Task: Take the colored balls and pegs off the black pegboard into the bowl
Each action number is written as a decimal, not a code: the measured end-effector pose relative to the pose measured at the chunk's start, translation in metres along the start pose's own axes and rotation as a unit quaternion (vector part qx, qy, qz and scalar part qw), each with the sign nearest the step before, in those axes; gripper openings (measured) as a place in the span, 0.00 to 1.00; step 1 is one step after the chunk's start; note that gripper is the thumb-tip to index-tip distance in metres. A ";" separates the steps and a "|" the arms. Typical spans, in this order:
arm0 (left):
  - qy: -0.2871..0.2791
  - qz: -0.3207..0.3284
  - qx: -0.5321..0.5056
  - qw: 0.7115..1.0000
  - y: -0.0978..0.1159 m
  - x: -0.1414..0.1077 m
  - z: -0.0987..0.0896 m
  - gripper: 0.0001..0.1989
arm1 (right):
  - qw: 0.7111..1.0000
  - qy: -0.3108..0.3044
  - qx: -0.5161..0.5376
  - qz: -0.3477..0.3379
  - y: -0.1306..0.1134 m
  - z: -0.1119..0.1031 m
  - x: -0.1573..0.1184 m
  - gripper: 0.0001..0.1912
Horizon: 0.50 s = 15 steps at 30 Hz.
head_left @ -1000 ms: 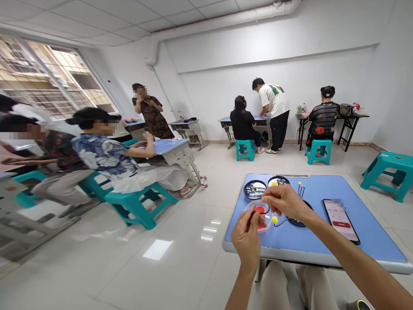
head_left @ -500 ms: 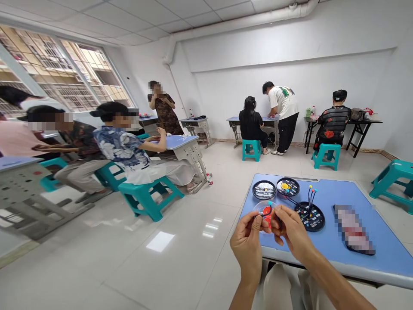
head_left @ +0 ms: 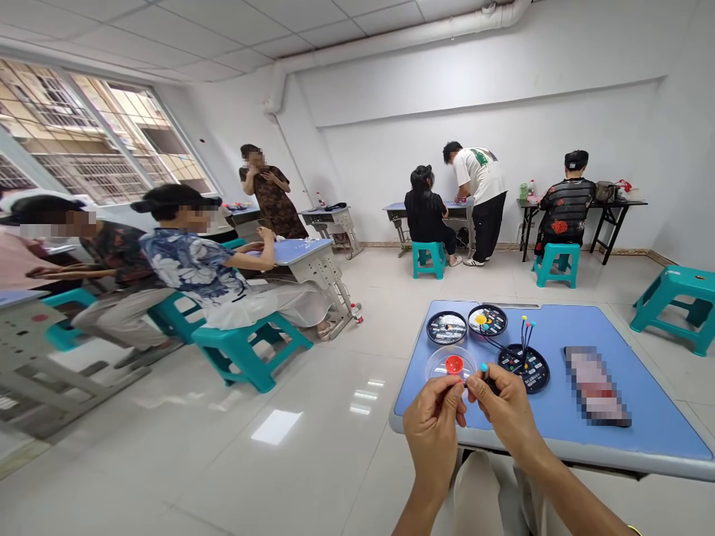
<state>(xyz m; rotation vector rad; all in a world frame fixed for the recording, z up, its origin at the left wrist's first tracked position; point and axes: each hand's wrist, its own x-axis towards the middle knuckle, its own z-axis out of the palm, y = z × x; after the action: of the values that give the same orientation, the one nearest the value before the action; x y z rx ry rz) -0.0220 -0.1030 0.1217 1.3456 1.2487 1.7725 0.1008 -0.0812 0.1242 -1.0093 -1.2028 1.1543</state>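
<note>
Pinching with thumbs and fingertips, left hand (head_left: 433, 417) and right hand (head_left: 506, 406) almost meet over a thin dark stem (head_left: 465, 385), mostly hidden, above the desk's near left part; one round blue ball (head_left: 483, 367) shows at the right fingertips. Beyond them sits one clear, shallow round dish (head_left: 429, 366) with a glossy red cup (head_left: 453, 364) inside. Three round black trays (head_left: 539, 380) lie on the smooth blue desk (head_left: 564, 454): two far, one nearer right, slender stems rising from it. One flat oblong phone (head_left: 597, 387), blurred, lies right.
</note>
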 end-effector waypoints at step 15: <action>-0.248 -0.037 0.480 0.841 -0.075 0.064 -0.008 0.13 | 0.999 0.008 -0.010 0.033 0.013 -0.007 0.022 0.24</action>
<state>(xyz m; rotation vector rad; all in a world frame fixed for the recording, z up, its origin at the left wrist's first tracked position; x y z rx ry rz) -0.0562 -0.0211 0.0782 2.0506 1.9019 0.5723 0.1060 -0.0575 0.1142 -1.0770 -1.1776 1.1852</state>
